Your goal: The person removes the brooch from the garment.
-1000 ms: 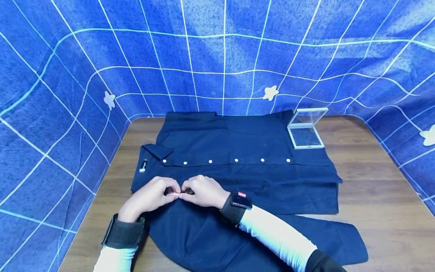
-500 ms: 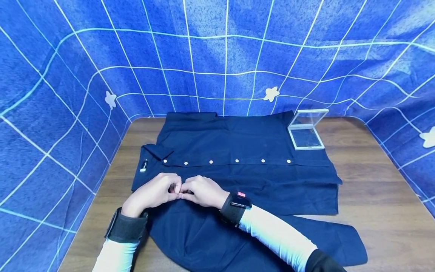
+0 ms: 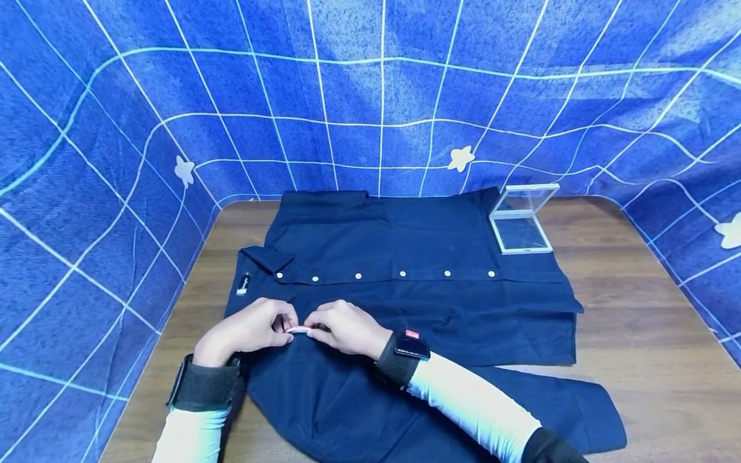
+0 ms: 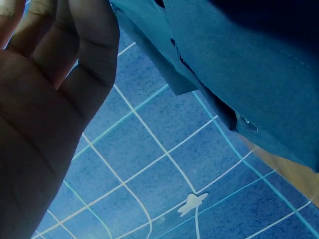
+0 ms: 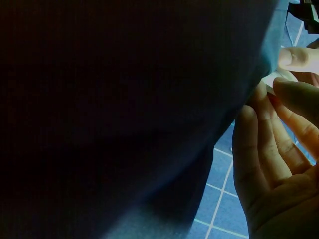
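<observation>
On the near flap of the dark shirt (image 3: pixel 405 289), below its button row: left hand (image 3: pixel 246 331) and right hand (image 3: pixel 344 328) both pinching a small white strip (image 3: pixel 299 330), now drawn slightly wider apart than a moment ago, strip more exposed.

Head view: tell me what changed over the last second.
Little. The left hand slid slightly left and toward the person, so the small pale strip pinched between it and the right hand shows more of its length. Both hands kept their pinch on it over the dark blue shirt. The shirt, the clear box and the table stayed as they were.
</observation>
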Tool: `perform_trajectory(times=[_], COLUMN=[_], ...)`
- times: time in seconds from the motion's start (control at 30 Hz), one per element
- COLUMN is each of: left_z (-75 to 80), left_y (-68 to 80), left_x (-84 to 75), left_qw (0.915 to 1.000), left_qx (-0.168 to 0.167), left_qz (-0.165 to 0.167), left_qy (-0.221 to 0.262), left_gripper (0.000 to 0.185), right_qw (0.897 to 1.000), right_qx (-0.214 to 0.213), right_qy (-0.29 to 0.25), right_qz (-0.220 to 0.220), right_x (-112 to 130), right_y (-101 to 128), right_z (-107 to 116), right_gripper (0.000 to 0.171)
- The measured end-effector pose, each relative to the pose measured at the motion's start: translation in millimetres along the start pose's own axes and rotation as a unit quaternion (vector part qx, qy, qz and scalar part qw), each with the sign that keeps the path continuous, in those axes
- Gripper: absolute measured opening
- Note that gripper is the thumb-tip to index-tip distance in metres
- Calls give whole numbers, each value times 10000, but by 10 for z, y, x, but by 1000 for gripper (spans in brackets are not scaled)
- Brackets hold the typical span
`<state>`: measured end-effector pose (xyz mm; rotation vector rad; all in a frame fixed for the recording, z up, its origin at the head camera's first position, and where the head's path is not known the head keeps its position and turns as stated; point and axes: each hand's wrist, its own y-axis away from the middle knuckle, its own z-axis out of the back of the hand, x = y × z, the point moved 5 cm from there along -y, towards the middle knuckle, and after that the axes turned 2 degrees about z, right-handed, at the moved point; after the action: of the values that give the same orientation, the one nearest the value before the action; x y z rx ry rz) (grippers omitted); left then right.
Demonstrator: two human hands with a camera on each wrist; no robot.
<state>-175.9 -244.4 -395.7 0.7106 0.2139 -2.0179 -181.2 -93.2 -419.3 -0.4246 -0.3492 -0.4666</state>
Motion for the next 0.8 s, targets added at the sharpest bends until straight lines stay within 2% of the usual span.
perform_trajectory(times=[0.33,0.57,0.8], left_z=[9,34,33], left_y=[1,10,-4], left_x=[11,-22,-51], left_qw=[9999,9994,9986], left_qx=[-7,-200,-354], left_qz=[99,-143,-278], left_qy=[-131,-236,-265], left_gripper=[11,11,12], right_qw=[9997,9990,9992], right_qx=[52,178,103], right_qy=[48,96,276], right_qz=[-252,-395,-274], right_x=[-12,3,48], right_y=[10,-6,-35], right_z=[7,-2,-16], right_gripper=[11,13,16])
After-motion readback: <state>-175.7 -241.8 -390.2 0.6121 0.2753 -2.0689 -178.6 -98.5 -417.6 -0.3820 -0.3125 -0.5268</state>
